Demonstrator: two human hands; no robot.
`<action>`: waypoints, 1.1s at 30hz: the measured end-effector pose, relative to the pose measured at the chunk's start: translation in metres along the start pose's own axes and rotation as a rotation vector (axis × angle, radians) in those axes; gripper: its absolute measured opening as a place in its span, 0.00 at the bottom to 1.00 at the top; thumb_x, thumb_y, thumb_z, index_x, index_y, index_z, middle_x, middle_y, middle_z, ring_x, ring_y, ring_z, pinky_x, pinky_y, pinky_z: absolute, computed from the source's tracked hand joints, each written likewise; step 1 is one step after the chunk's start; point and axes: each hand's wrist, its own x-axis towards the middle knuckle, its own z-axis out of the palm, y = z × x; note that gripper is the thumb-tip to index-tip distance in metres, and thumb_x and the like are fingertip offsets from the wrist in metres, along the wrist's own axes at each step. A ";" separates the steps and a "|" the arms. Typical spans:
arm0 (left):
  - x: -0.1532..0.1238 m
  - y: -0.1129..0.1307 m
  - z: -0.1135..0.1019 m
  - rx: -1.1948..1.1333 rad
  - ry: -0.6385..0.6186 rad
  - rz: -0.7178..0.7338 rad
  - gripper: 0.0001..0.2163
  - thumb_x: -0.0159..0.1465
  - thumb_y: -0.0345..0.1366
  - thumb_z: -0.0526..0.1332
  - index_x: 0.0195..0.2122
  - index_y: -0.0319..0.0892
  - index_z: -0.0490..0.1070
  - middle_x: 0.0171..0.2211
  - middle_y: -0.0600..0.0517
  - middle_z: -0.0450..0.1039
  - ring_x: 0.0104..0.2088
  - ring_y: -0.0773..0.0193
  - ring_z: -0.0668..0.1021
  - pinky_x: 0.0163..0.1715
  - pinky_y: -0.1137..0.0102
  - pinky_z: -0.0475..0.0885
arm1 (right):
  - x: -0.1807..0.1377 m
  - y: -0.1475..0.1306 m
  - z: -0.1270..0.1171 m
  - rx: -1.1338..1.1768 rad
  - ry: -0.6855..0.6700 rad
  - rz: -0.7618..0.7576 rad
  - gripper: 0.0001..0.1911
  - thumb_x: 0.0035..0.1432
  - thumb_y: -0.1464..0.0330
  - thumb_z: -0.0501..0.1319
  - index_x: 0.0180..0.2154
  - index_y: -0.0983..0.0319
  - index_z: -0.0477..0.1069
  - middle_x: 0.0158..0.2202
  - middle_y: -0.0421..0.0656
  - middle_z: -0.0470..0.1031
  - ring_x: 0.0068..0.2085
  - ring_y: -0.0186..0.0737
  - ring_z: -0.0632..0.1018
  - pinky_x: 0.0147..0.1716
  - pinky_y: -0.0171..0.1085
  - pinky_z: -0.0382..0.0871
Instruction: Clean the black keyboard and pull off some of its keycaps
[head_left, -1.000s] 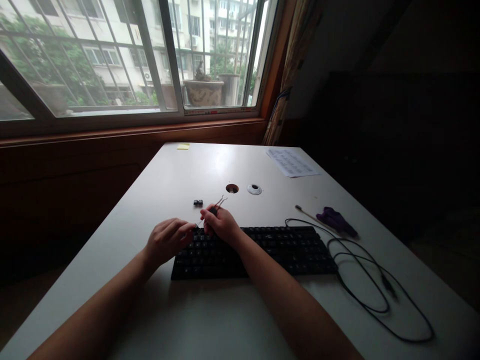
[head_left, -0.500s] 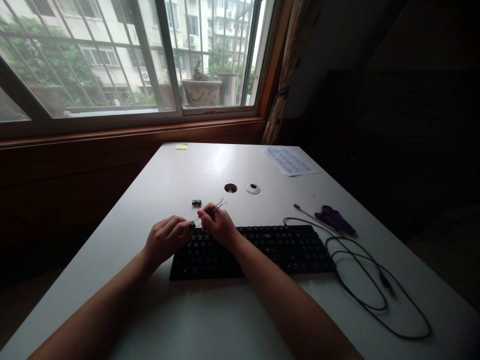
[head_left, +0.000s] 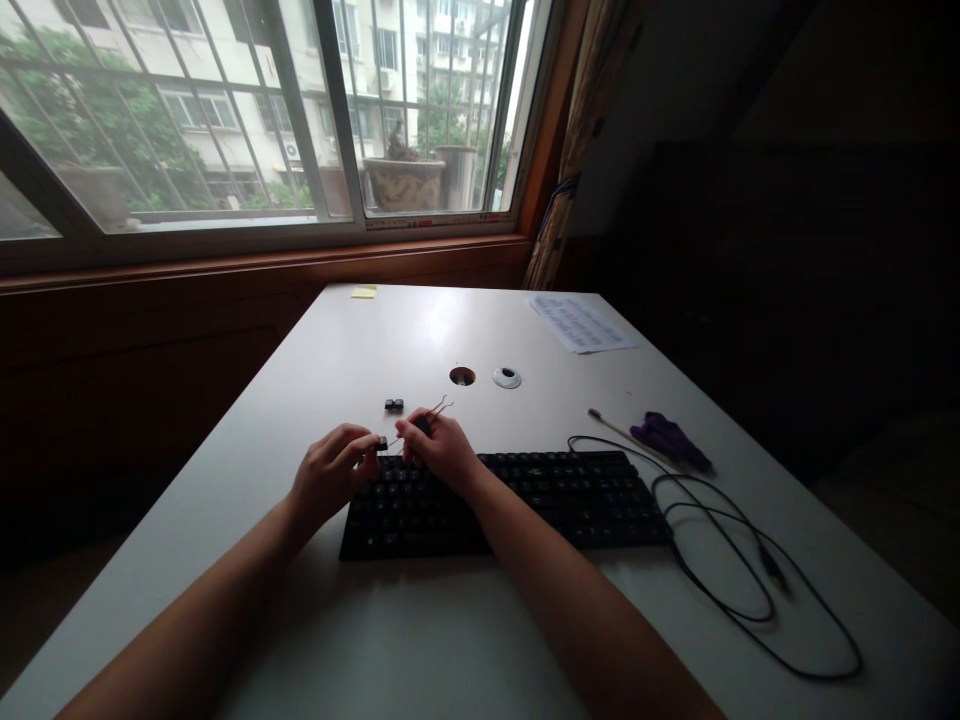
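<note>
A black keyboard [head_left: 525, 495] lies across the white desk [head_left: 420, 640]. My right hand [head_left: 439, 450] is closed round a thin wire keycap puller [head_left: 437, 408], whose loops stick out beyond my fingers, over the keyboard's far left corner. My left hand [head_left: 330, 472] is beside it, its fingertips pinching a small black keycap [head_left: 382, 443] at the puller's lower end. Two loose black keycaps [head_left: 394, 405] sit on the desk just beyond my hands.
The keyboard's black cable [head_left: 735, 580] loops on the desk at right. A purple cloth [head_left: 667, 438] and a thin stick [head_left: 611, 425] lie behind it. A cable hole [head_left: 462, 376], its white cap [head_left: 508, 377], a printed sheet [head_left: 581, 324] and a yellow note [head_left: 364, 292] are farther back.
My left fingers have shifted up to pinch the small keycap at the puller's tip. My right hand stays in place with the puller.
</note>
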 end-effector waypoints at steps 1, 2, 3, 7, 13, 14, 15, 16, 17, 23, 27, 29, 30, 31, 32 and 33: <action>0.000 -0.001 0.000 -0.004 -0.005 -0.021 0.12 0.64 0.25 0.62 0.47 0.45 0.69 0.39 0.50 0.74 0.36 0.63 0.77 0.35 0.70 0.74 | 0.000 0.000 0.000 -0.002 -0.002 -0.003 0.15 0.63 0.54 0.60 0.34 0.59 0.71 0.22 0.38 0.76 0.20 0.34 0.73 0.22 0.32 0.67; 0.000 -0.001 0.001 -0.009 -0.013 -0.040 0.11 0.64 0.25 0.62 0.46 0.45 0.69 0.40 0.50 0.74 0.36 0.63 0.77 0.35 0.70 0.74 | -0.001 0.000 0.000 -0.004 0.000 -0.004 0.15 0.64 0.54 0.60 0.34 0.59 0.71 0.22 0.38 0.76 0.20 0.34 0.73 0.22 0.32 0.67; 0.000 -0.001 0.001 -0.018 -0.020 -0.058 0.11 0.64 0.25 0.61 0.46 0.45 0.69 0.40 0.50 0.74 0.36 0.64 0.77 0.35 0.70 0.74 | -0.001 0.000 0.000 -0.007 0.002 -0.006 0.15 0.64 0.54 0.59 0.35 0.59 0.71 0.23 0.39 0.76 0.20 0.34 0.73 0.22 0.32 0.67; 0.003 0.000 0.000 -0.059 -0.010 -0.102 0.11 0.64 0.25 0.61 0.46 0.45 0.70 0.40 0.51 0.74 0.34 0.66 0.77 0.35 0.71 0.74 | 0.000 -0.001 0.001 -0.067 0.001 -0.028 0.14 0.63 0.56 0.61 0.37 0.60 0.74 0.22 0.38 0.75 0.21 0.33 0.72 0.23 0.32 0.66; 0.003 0.000 -0.001 -0.053 0.002 -0.107 0.12 0.64 0.26 0.61 0.47 0.45 0.70 0.40 0.51 0.75 0.33 0.67 0.78 0.35 0.72 0.74 | 0.000 -0.003 0.001 -0.118 -0.064 -0.084 0.17 0.61 0.56 0.64 0.45 0.60 0.79 0.24 0.37 0.74 0.26 0.34 0.75 0.29 0.32 0.68; 0.003 0.000 -0.001 -0.044 0.001 -0.106 0.12 0.65 0.26 0.61 0.47 0.45 0.70 0.40 0.51 0.75 0.34 0.66 0.78 0.35 0.72 0.74 | 0.000 -0.003 0.000 -0.123 -0.072 -0.083 0.17 0.61 0.56 0.64 0.46 0.60 0.79 0.24 0.37 0.74 0.26 0.34 0.75 0.30 0.32 0.68; 0.003 0.000 -0.001 -0.033 0.000 -0.102 0.12 0.65 0.26 0.61 0.47 0.45 0.70 0.40 0.51 0.75 0.34 0.66 0.78 0.35 0.71 0.74 | 0.000 -0.004 0.000 -0.128 -0.081 -0.082 0.18 0.61 0.56 0.64 0.46 0.60 0.79 0.24 0.37 0.74 0.26 0.34 0.75 0.30 0.33 0.69; 0.003 0.000 -0.002 -0.021 -0.001 -0.098 0.11 0.65 0.26 0.61 0.47 0.46 0.70 0.40 0.51 0.75 0.34 0.66 0.78 0.35 0.71 0.74 | 0.000 -0.004 0.000 -0.134 -0.090 -0.084 0.18 0.61 0.55 0.64 0.46 0.59 0.79 0.24 0.37 0.75 0.27 0.34 0.76 0.31 0.33 0.69; 0.003 0.000 -0.002 -0.009 -0.003 -0.094 0.11 0.65 0.26 0.61 0.47 0.46 0.70 0.40 0.51 0.75 0.35 0.65 0.78 0.34 0.71 0.74 | 0.000 -0.004 -0.001 -0.139 -0.098 -0.088 0.18 0.61 0.55 0.64 0.46 0.59 0.79 0.25 0.38 0.75 0.27 0.34 0.76 0.31 0.33 0.69; 0.005 0.001 -0.003 -0.011 -0.020 -0.087 0.09 0.66 0.28 0.61 0.46 0.46 0.71 0.41 0.50 0.76 0.34 0.66 0.79 0.34 0.72 0.75 | 0.000 -0.002 -0.001 -0.178 -0.102 -0.096 0.15 0.60 0.58 0.65 0.44 0.60 0.78 0.25 0.37 0.75 0.26 0.34 0.74 0.30 0.32 0.67; 0.006 0.003 -0.002 -0.066 -0.003 -0.149 0.08 0.67 0.30 0.62 0.47 0.44 0.69 0.40 0.50 0.75 0.29 0.69 0.78 0.30 0.73 0.75 | 0.000 -0.002 -0.001 -0.205 -0.077 -0.102 0.14 0.61 0.59 0.64 0.44 0.60 0.77 0.24 0.37 0.73 0.25 0.33 0.73 0.28 0.32 0.66; 0.006 0.004 -0.001 -0.124 0.014 -0.200 0.10 0.67 0.31 0.62 0.48 0.44 0.68 0.40 0.50 0.75 0.28 0.70 0.77 0.29 0.73 0.75 | -0.001 -0.003 -0.001 -0.210 -0.058 -0.105 0.14 0.61 0.59 0.64 0.44 0.60 0.77 0.24 0.37 0.73 0.25 0.33 0.73 0.28 0.32 0.66; 0.006 0.004 0.000 -0.161 0.018 -0.232 0.10 0.67 0.31 0.62 0.49 0.44 0.68 0.41 0.50 0.75 0.29 0.69 0.78 0.29 0.73 0.75 | -0.001 -0.003 -0.001 -0.200 -0.052 -0.100 0.14 0.61 0.59 0.64 0.44 0.60 0.77 0.23 0.37 0.73 0.25 0.33 0.73 0.28 0.32 0.66; 0.006 0.004 0.000 -0.200 0.012 -0.263 0.09 0.68 0.32 0.62 0.49 0.44 0.68 0.41 0.50 0.75 0.29 0.69 0.78 0.29 0.73 0.75 | -0.001 -0.003 -0.001 -0.183 -0.047 -0.092 0.14 0.61 0.59 0.64 0.45 0.60 0.77 0.23 0.37 0.72 0.24 0.33 0.73 0.27 0.32 0.67; 0.006 0.004 0.000 -0.234 -0.004 -0.289 0.08 0.68 0.33 0.61 0.48 0.43 0.69 0.41 0.49 0.75 0.30 0.68 0.78 0.29 0.72 0.76 | -0.001 -0.003 -0.001 -0.162 -0.042 -0.083 0.14 0.61 0.59 0.64 0.45 0.61 0.76 0.23 0.37 0.72 0.24 0.33 0.73 0.27 0.32 0.67; 0.007 0.003 0.000 -0.263 -0.035 -0.305 0.07 0.68 0.34 0.61 0.47 0.43 0.70 0.41 0.49 0.75 0.31 0.67 0.78 0.30 0.72 0.76 | -0.001 -0.003 -0.001 -0.139 -0.037 -0.073 0.15 0.61 0.59 0.64 0.45 0.61 0.76 0.23 0.37 0.72 0.24 0.33 0.73 0.26 0.32 0.67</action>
